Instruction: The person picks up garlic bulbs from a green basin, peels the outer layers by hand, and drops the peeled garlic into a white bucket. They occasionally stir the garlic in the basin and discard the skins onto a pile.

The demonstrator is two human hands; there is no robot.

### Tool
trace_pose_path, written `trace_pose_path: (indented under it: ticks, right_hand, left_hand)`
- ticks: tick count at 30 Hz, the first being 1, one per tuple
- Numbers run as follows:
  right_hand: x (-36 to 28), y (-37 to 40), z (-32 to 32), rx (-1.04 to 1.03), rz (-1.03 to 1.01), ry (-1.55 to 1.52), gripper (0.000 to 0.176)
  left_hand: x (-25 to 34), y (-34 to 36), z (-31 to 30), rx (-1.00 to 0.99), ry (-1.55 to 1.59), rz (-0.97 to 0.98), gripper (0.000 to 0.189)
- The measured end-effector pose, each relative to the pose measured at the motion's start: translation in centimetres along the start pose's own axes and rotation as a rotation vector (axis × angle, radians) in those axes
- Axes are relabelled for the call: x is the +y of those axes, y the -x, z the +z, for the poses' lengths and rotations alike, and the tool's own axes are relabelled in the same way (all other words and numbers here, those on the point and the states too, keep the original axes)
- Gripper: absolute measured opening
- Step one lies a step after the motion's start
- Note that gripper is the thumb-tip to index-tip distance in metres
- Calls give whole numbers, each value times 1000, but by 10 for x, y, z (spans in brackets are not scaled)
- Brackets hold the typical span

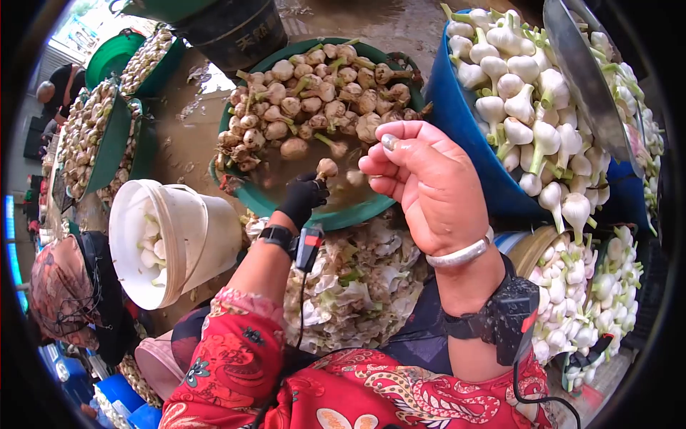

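Observation:
My left hand [306, 198], in a black glove, is closed on a garlic bulb [326, 169] with a brownish, dirty skin. It is over the near side of a green tub [270, 205] holding many unpeeled garlic bulbs [312, 105] and murky water. My right hand [437, 182] is bare and raised above the tub's right rim, palm toward me. Its fingers are loosely curled, the thumb lies close to the index finger, and nothing shows in it. Below the tub lies a heap of peeled garlic skins [357, 279].
At right stands a blue tub [446, 136] of cleaned white garlic, with a metal pan [586, 71] over it. A white bucket [207, 229] with some garlic lies tilted at left. Another person's patterned head covering [63, 286] shows beside it. A black bucket [232, 36] stands behind.

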State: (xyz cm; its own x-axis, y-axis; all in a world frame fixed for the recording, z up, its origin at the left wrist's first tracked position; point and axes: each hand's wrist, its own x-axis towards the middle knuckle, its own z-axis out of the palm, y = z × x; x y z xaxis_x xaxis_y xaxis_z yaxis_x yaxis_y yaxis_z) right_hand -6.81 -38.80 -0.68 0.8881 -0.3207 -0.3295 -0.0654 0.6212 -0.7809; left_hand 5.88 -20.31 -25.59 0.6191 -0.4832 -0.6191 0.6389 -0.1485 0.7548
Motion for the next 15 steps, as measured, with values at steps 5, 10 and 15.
trace_pose_path:
  ticks: [5, 10, 15]
  right_hand:
    - [55, -3, 9, -74, -277, 563, 39]
    - [87, 5, 19, -433, -24, 558, 36]
    - [77, 15, 23, -310, 191, 278, 28]
  left_hand:
    - [90, 126, 16, -102, -240, 191, 28]
    - [120, 223, 13, -23, -192, 344, 23]
    - [89, 229, -20, 217, -523, 384, 17]
